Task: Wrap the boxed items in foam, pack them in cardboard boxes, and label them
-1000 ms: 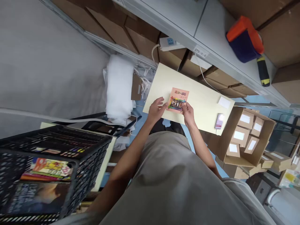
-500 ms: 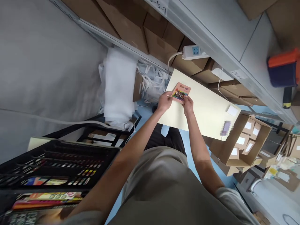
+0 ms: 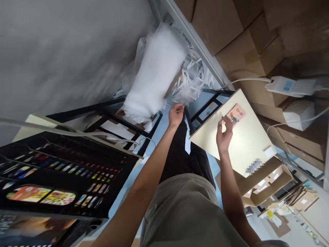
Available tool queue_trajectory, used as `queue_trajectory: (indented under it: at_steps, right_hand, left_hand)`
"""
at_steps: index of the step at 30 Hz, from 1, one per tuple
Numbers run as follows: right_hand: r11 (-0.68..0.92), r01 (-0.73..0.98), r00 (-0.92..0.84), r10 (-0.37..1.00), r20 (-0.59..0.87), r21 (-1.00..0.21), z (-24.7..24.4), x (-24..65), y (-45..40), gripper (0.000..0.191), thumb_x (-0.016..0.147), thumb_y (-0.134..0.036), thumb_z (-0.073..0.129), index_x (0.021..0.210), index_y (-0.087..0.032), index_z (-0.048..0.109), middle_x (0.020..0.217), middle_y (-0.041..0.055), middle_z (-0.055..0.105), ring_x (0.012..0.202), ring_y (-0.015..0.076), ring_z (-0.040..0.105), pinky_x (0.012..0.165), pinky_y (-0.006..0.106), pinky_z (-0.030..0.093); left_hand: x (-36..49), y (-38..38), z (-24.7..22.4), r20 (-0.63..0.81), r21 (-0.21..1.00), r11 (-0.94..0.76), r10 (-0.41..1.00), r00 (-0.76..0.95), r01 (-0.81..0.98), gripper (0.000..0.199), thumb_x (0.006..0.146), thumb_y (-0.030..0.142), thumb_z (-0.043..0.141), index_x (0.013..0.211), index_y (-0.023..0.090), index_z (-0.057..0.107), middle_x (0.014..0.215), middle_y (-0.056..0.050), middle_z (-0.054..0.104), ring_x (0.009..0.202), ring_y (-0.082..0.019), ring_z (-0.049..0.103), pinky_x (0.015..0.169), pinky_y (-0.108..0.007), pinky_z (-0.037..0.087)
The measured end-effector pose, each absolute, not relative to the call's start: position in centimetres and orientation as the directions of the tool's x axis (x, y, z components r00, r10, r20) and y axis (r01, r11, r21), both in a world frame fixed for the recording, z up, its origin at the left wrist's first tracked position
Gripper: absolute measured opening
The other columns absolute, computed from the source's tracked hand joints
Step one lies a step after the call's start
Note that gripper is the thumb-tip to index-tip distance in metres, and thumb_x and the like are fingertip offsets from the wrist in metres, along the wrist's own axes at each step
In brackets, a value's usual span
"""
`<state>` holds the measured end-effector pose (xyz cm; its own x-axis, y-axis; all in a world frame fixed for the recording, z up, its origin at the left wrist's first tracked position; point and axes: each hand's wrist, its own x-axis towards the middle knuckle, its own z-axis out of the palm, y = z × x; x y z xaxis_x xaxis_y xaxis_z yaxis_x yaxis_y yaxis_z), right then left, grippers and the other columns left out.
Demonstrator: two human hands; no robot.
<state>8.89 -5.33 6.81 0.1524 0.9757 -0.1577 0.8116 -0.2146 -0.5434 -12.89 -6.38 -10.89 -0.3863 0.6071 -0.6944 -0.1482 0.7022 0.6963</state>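
A pink booklet or packet with a colourful printed front (image 3: pixel 238 113) lies on the cream tabletop (image 3: pixel 246 144). My right hand (image 3: pixel 224 133) is at its near left edge, thumb and forefinger apart; whether the fingertips touch it is hard to tell. Off the table's left side, my left hand (image 3: pixel 177 115) hangs in the air with its fingers curled together, close to the crumpled clear plastic (image 3: pixel 189 85). Anything between those fingers is too small to make out.
A white foam roll (image 3: pixel 156 72) stands beyond my left hand. On the left is a black rack of colourful small items (image 3: pixel 77 171). An open carton (image 3: pixel 272 192), a power strip (image 3: pixel 288 85) and shelved boxes are on the right.
My left hand has let go of the pink item and moved left off the table. The item now lies on the tabletop near my right hand. The view has turned left.
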Motion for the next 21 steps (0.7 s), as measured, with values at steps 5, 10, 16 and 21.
queue_trajectory:
  at_steps: [5,10,16,21]
  right_hand:
    - [0.09,0.882,-0.186,0.969,-0.164,-0.463,4.4,2.4,-4.7,0.036,0.118,-0.039,0.048,0.13,-0.023,0.078,0.145,0.0174,0.077,0.149,0.0315,0.067,0.124,0.059,0.056]
    - [0.241,0.925,-0.291,0.946,-0.14,-0.294,1.5,1.2,-4.3,0.03,0.117,-0.025,0.052,0.133,-0.022,0.078,0.142,0.0153,0.08,0.151,0.0316,0.066,0.129,0.06,0.05]
    - [0.333,0.932,-0.35,0.929,-0.121,-0.143,-0.1,1.8,-3.5,0.022,0.112,-0.019,0.065,0.13,-0.021,0.078,0.138,0.0141,0.083,0.145,0.0343,0.072,0.124,0.057,0.052]
    - [0.344,0.938,-0.34,0.935,-0.097,0.03,-0.9,1.6,-3.9,0.013,0.106,-0.024,0.075,0.116,-0.024,0.083,0.12,0.0086,0.089,0.123,0.0349,0.083,0.119,0.055,0.051]
  left_hand:
    - [-15.4,-7.1,-19.0,-0.777,0.558,0.817,0.454,-0.437,-0.145,0.022,0.095,0.015,0.068,0.112,0.016,0.082,0.116,-0.012,0.086,0.112,-0.024,0.081,0.106,-0.035,0.062]
    - [-13.9,-6.4,-27.0,-0.839,0.429,0.903,0.397,-0.372,-0.003,0.03,0.097,0.018,0.068,0.124,0.016,0.081,0.125,-0.014,0.085,0.124,-0.029,0.079,0.114,-0.04,0.058]
    - [-12.1,-5.4,-37.9,-0.846,0.36,0.904,0.421,-0.327,0.232,0.039,0.098,0.016,0.067,0.135,0.013,0.078,0.144,-0.021,0.077,0.142,-0.035,0.071,0.126,-0.045,0.052]
    - [-11.7,-3.8,-47.4,-0.813,0.418,0.864,0.494,-0.308,0.282,0.043,0.09,0.011,0.07,0.132,0.018,0.08,0.17,-0.017,0.06,0.163,-0.032,0.054,0.138,-0.044,0.042]
